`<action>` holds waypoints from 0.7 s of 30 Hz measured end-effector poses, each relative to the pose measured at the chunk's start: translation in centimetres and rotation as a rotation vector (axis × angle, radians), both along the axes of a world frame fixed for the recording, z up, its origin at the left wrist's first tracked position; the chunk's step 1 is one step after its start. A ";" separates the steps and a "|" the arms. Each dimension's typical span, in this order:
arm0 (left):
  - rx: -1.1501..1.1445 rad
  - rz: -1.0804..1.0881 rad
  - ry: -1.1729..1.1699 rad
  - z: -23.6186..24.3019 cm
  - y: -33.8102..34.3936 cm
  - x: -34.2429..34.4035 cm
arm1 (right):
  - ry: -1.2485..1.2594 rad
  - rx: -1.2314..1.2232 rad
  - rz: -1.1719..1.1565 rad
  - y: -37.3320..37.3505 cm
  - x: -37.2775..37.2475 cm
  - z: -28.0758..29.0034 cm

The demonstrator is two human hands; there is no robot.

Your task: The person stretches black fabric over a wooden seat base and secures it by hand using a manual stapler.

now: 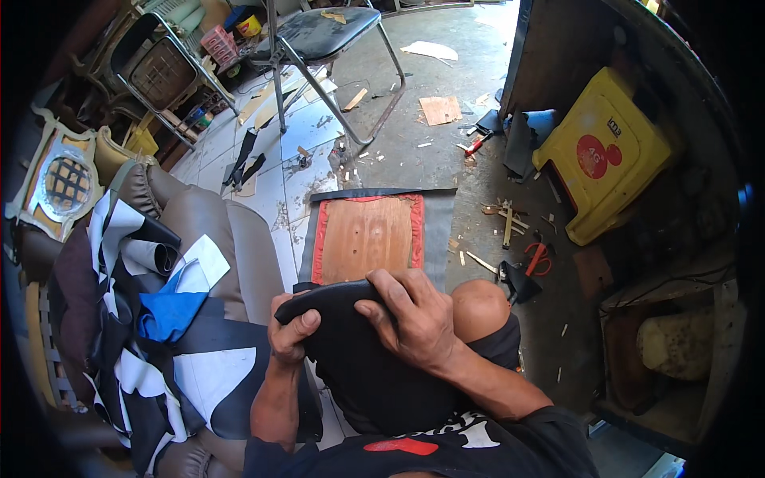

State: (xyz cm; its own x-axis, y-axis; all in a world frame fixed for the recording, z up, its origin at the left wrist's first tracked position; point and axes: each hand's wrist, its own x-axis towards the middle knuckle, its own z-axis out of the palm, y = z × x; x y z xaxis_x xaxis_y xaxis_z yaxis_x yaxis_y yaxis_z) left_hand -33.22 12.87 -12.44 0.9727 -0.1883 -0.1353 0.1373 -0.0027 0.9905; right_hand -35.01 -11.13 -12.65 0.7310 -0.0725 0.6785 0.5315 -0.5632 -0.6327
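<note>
Both hands grip the far edge of a black padded panel tilted up over my lap; its lower part merges with my dark clothing. My left hand wraps its left corner, thumb on the near face. Bent over the top edge are the fingers of my right hand, with the thumb on the near side. Just beyond lies a wooden board with gathered red fabric along its sides. It rests on a grey sheet of covering material on the floor. The panel hides the board's near end.
Left of me, black, white and blue material scraps pile on a brown padded seat. Red-handled scissors and wood slivers lie to the right. A yellow plastic stool leans nearby. Ahead stands a metal-legged chair.
</note>
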 end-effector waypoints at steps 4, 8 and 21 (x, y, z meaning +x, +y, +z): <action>-0.132 -0.196 0.029 1.1 -1.3 0.9 | 0.043 -0.048 0.089 -0.8 0.7 0.4; -0.419 -0.379 0.161 0.9 -0.9 -0.1 | 0.059 -0.037 0.192 -0.6 0.7 0.8; -0.382 -0.385 0.142 -0.6 -1.0 -0.2 | -0.134 -0.120 -0.006 -0.3 0.2 -0.3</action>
State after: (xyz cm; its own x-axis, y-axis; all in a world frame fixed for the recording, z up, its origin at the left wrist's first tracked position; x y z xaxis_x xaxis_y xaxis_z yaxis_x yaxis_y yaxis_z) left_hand -33.40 11.91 -13.02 0.8013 -0.5875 -0.1127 0.3299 0.2769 0.9025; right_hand -34.81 -11.44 -12.92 0.6331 0.0109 0.7740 0.6033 -0.6334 -0.4845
